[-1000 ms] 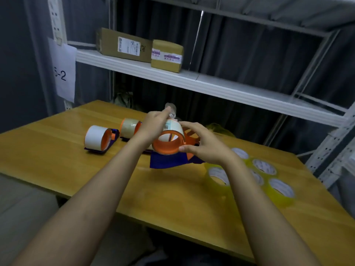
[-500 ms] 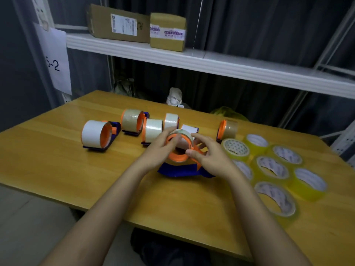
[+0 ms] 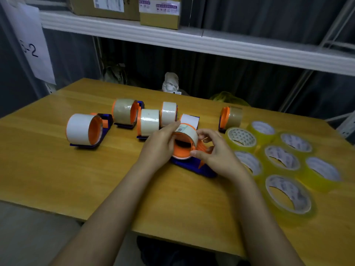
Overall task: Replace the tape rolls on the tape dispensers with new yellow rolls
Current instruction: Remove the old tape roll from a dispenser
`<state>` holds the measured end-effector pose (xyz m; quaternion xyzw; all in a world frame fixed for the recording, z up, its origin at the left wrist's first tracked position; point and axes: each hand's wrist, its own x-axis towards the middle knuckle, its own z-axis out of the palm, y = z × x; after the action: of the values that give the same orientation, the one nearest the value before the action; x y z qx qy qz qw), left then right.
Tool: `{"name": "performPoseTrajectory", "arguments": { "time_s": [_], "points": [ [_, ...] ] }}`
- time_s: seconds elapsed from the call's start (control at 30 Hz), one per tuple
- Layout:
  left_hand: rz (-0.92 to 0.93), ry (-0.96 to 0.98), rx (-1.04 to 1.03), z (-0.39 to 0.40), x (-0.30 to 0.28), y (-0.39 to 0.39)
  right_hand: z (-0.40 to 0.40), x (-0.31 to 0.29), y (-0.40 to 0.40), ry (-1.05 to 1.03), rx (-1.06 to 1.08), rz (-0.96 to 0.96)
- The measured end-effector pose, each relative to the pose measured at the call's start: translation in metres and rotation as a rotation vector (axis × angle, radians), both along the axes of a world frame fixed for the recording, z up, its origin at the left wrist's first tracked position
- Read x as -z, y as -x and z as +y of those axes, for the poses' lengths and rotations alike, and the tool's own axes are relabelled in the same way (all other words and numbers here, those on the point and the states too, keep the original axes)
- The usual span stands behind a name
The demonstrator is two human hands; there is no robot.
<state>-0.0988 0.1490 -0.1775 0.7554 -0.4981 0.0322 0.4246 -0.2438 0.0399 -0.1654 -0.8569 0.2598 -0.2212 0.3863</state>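
A blue and orange tape dispenser stands on the wooden table at the centre, carrying a pale, nearly used-up tape roll on its orange hub. My left hand grips the roll's left side. My right hand pinches its right edge with thumb and fingers. Several other dispensers with pale rolls stand behind, among them a large one at the left and a brownish one at the right. Several new yellow rolls lie flat on the table's right side.
A white shelf runs above the table's far edge with two cardboard boxes on it. A paper label hangs at the left. The table's near edge crosses under my forearms.
The view has tilted down and come closer. Both hands stay on the roll, and the dispenser now rests on the table rather than being lifted.
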Motion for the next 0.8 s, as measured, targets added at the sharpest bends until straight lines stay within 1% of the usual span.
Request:
{"name": "performPoseTrajectory", "arguments": {
  "time_s": [0.23, 0.4, 0.53, 0.63, 0.73, 0.8],
  "points": [
    [-0.054, 0.073, 0.054, -0.008, 0.010, -0.011, -0.004, 0.003, -0.003, -0.027, 0.060, -0.063],
    [-0.059, 0.102, 0.023, -0.013, 0.017, -0.015, -0.003, 0.009, -0.004, 0.074, 0.055, -0.052],
    [-0.092, 0.116, 0.024, -0.013, 0.019, -0.015, -0.002, 0.012, -0.004, 0.043, 0.060, -0.108],
    [-0.102, 0.135, 0.020, -0.010, 0.019, -0.011, 0.001, 0.015, -0.003, 0.067, 0.057, -0.112],
    [-0.034, 0.160, 0.008, -0.008, 0.023, -0.011, 0.003, 0.017, -0.003, 0.132, 0.065, -0.104],
    [0.049, 0.180, -0.004, -0.009, 0.024, -0.013, 0.003, 0.017, -0.004, 0.268, 0.101, -0.115]
  ]
}}
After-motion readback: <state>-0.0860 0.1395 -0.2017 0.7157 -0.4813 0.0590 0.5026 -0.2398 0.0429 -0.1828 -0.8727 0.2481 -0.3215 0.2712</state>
